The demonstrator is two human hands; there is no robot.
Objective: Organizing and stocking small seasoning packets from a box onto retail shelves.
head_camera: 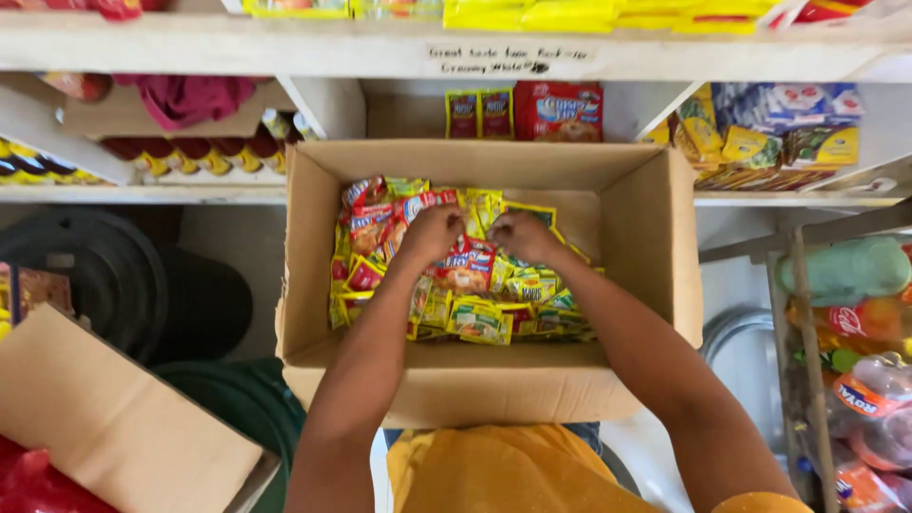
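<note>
Frame centre: left hand and right hand close together, fingers buried among yellow-red sachets inside cardboard box; grip could not be told.

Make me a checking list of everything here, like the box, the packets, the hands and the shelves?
Surface: cardboard box, open, in front of the person, against white shelves.
Job's things: yellow and red packets heaped in the box.
Clutter: second box at lower left; dark tubs beside it.
Grippers: left hand and right hand both down in the packets; grip hidden.
Cables: nothing seen.
Surroundings: shelves stocked with more packets; bottles in a rack at right.
</note>
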